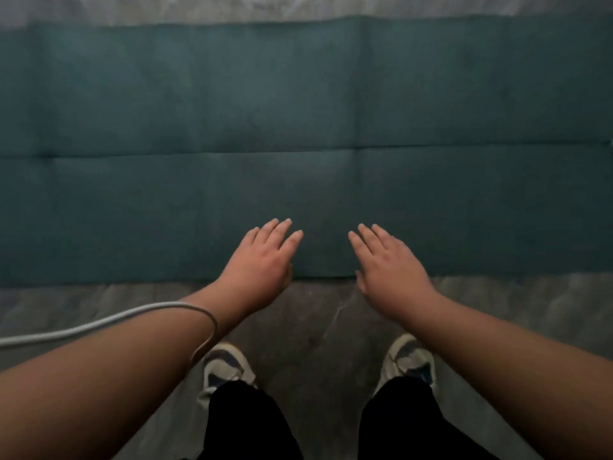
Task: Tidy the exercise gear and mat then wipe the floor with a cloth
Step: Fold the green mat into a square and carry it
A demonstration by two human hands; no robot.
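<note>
A teal exercise mat lies flat across the grey floor, stretching from the left edge to the right edge of the head view, with fold creases running across and down it. My left hand hovers over the mat's near edge, palm down, fingers spread and holding nothing. My right hand is beside it over the same edge, also flat, fingers apart and holding nothing. No other exercise gear and no cloth are in view.
Grey marbled floor shows in front of the mat and as a strip beyond it. A white cable crosses my left forearm from the left edge. My two feet in white and blue shoes stand just short of the mat.
</note>
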